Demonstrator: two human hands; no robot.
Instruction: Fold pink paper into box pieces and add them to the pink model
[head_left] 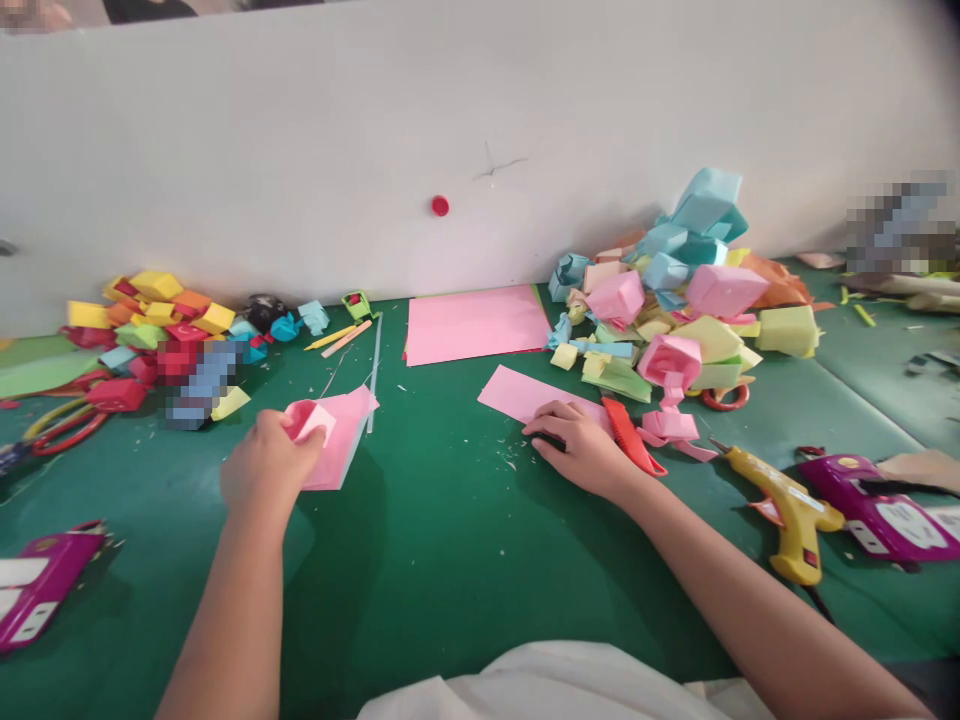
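My left hand [266, 465] is closed with thumb and fingers on a folded pink paper box [309, 420]. Right beside it a pink paper sheet [343, 430] with a pale lower edge lies against the green tabletop. My right hand [574, 440] lies over a pink paper strip [511, 395], its fingers stretched out and a little bent. A dark patch shows between its thumb and forefinger; whether that is shadow or an object I cannot tell. Touching or very near this hand is a red utility knife [630, 435].
Folded paper pieces are heaped at left [157, 285] and right [705, 290]. Pink sheets [476, 325] lie by the white wall [300, 150]. A yellow glue gun [787, 510], a purple tool [877, 500] and another purple tool [56, 575] flank my arms. Red-handled scissors [71, 435] lie left.
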